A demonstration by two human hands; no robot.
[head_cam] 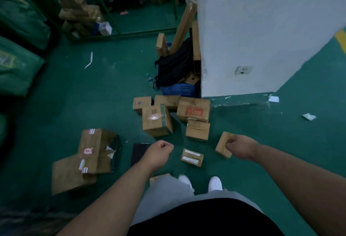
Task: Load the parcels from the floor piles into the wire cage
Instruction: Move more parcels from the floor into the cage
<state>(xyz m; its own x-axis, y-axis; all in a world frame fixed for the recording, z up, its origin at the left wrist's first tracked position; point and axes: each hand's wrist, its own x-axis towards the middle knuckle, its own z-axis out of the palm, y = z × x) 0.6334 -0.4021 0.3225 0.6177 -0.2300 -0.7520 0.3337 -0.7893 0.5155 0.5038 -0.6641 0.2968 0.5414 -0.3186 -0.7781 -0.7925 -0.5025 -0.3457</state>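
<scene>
Brown cardboard parcels lie in a pile on the green floor: a taped one (pixel 156 121), one with a red label (pixel 193 109) and a lower one (pixel 197 130). A small flat parcel (pixel 192 157) lies alone in front of my feet. My right hand (pixel 241 147) grips the edge of a small tilted box (pixel 222 145) to the right of the pile. Over a dark flat parcel (pixel 139 153), my left hand (pixel 161 151) is curled into a fist and holds nothing. A green-framed cage (pixel 119 33) with parcels inside stands at the far back left.
Torn, flattened boxes (pixel 93 151) lie at the left. A white pillar (pixel 262 29) rises behind the pile, with a black backpack (pixel 174 67) on a blue crate (pixel 177 89) and long cartons (pixel 183 27) leaning beside it. Green sacks (pixel 18 67) line the left edge.
</scene>
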